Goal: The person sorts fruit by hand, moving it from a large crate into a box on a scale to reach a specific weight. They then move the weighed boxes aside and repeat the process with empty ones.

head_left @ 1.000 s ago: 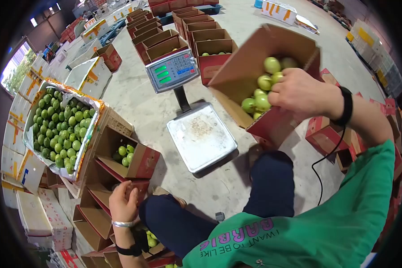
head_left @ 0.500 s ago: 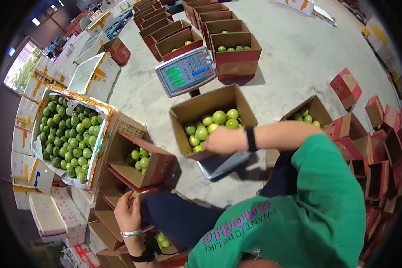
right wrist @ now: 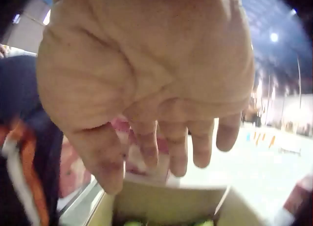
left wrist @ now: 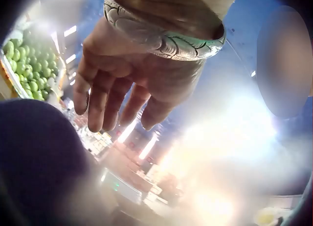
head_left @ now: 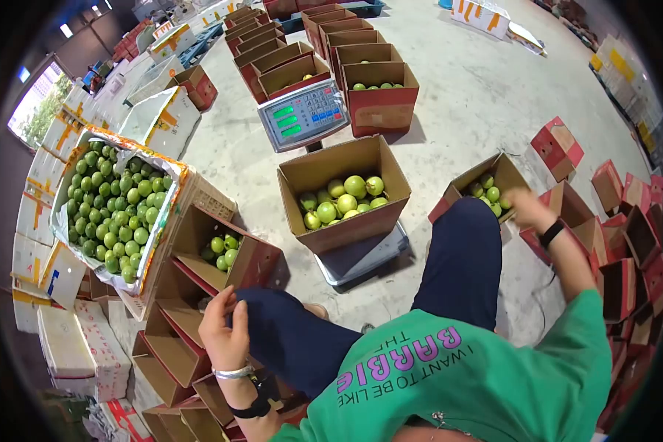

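The right hand (head_left: pixel 530 210) has moved from the carton (head_left: pixel 357 230) of green fruit (head_left: pixel 356 186) on the platform scale (head_left: pixel 365 265) to the right-hand carton (head_left: pixel 512 171), fingers extended and empty, the left hand's (head_left: pixel 225 329) relaxed, empty; a bump from the adjacent knee (head_left: pixel 460 232) could spill fruit.

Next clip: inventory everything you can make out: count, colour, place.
Scale: 1, silver and blue-grey, centre floor
Centre carton: 1, red/brown, on the scale
Right carton: 1, red/brown, by right leg
Left cartons: several, red/brown, lower left
Carton rows: 2, red/brown, beyond the scale
Far-right cartons: many, red/brown, on the floor
Foam box: 1, white, left
Fruit: many, green, in foam box and several cartons
White boxes: several, white, far left
Shirt: 1, green, torso
Trousers: 1, navy, legs
Wristbands: 2, black, both wrists
Bangle: 1, silver, left wrist
Left hand: 1, bare, by left thigh
Right hand: 1, bare, at right carton
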`<state>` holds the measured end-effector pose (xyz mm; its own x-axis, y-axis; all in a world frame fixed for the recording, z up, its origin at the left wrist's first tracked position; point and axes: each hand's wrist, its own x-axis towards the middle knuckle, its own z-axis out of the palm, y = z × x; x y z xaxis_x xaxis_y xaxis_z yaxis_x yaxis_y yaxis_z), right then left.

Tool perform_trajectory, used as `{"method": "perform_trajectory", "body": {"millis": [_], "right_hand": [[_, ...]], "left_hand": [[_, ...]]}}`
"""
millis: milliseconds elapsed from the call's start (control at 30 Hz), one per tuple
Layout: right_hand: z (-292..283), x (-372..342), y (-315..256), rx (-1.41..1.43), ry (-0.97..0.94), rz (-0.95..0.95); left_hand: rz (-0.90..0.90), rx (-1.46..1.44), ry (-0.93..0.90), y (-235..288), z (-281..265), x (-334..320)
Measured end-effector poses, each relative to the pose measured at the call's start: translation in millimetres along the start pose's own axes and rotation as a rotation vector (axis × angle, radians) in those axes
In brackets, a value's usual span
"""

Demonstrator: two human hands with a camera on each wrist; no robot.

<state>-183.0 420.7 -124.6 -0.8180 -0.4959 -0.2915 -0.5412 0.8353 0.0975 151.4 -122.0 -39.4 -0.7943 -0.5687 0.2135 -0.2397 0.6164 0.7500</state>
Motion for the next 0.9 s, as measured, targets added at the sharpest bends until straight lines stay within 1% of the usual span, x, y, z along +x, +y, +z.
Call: {"method": "perform_trajectory", "body": {"millis": [33, 100, 167, 233, 300, 367, 400, 467, 500, 567, 600, 633, 667, 700, 733, 767, 800, 833, 867, 900], "right_hand": [[4.8, -18.5, -29.2, 0.025, -0.140, 0.093], [73.0, -31.6, -37.3, -0.081, 0.095, 0.017], [94.5, -25.0, -44.7, -0.106, 0.223, 0.045], [114.0, -9.6, -43.2, -0.118, 0.256, 0.024], [104.7, -1.9, -38.7, -0.078, 0.055, 0.008], [129.6, 9.1, -24.8, -0.095, -0.059, 0.046], [126.3, 13.7, -22.2, -0.099, -0.128, 0.041], [109.6, 27.3, -23.8, -0.125, -0.249, 0.011], [92.5, 31.1, -26.1, -0.136, -0.318, -0.006], [44.8, 39.3, -38.6, -0.171, -0.498, -0.035], [12.2, 47.1, -50.0, -0.194, -0.576, -0.055], [-25.4, 60.7, -63.2, -0.210, -0.583, -0.068], [-66.2, 78.2, -69.9, -0.189, -0.492, -0.075], [-105.0, 99.8, -83.9, -0.108, -0.278, -0.103], [-113.7, 135.1, -44.7, 0.143, 0.093, -0.183], [-166.7, 156.4, -87.9, 0.260, 0.529, -0.329], [-226.0, 172.4, -148.7, 0.402, 0.590, -0.429], [-284.9, 176.8, -220.8, 0.355, 0.576, -0.644], [-316.9, 191.6, -280.9, 0.437, 0.513, -0.813], [-335.6, 217.5, -335.1, 0.371, 0.459, -1.007]], "left_hand": [[0.077, 0.057, -0.031, 18.0, 3.1, 0.6], [0.268, 0.062, -0.104, 53.7, 13.2, 3.7], [0.405, 0.023, -0.226, 94.8, 23.0, 7.5], [0.461, -0.106, -0.429, 140.8, 30.3, 13.3], [0.778, -0.262, -0.525, 163.2, 46.9, 28.6], [0.861, -0.782, -0.660, 179.5, 62.6, 41.8], [0.936, -0.722, -0.562, 187.3, 58.0, 42.1], [0.980, -0.619, -0.421, 191.6, 49.0, 43.3], [0.990, -0.725, -0.224, 190.0, 47.0, 44.2], [0.995, -0.812, -0.015, 182.7, 48.7, 53.9], [1.051, -0.765, 0.192, 176.2, 49.0, 63.5], [1.084, -0.733, 0.305, 168.3, 43.1, 69.4], [1.108, -0.698, 0.421, 161.9, 35.2, 77.2], [1.150, -0.684, 0.380, 153.5, 16.2, 87.6], [1.071, -0.680, 0.262, 138.0, -4.4, 89.8], [0.986, -0.667, 0.152, 122.3, -24.9, 92.1], [0.821, -0.489, 0.172, 96.6, -44.2, 101.4], [0.660, -0.278, 0.171, 71.0, -63.6, 111.0], [0.518, -0.067, 0.142, 45.4, -82.9, 120.6], [0.336, -0.106, 0.350, -0.8, -79.3, 142.4]]}}
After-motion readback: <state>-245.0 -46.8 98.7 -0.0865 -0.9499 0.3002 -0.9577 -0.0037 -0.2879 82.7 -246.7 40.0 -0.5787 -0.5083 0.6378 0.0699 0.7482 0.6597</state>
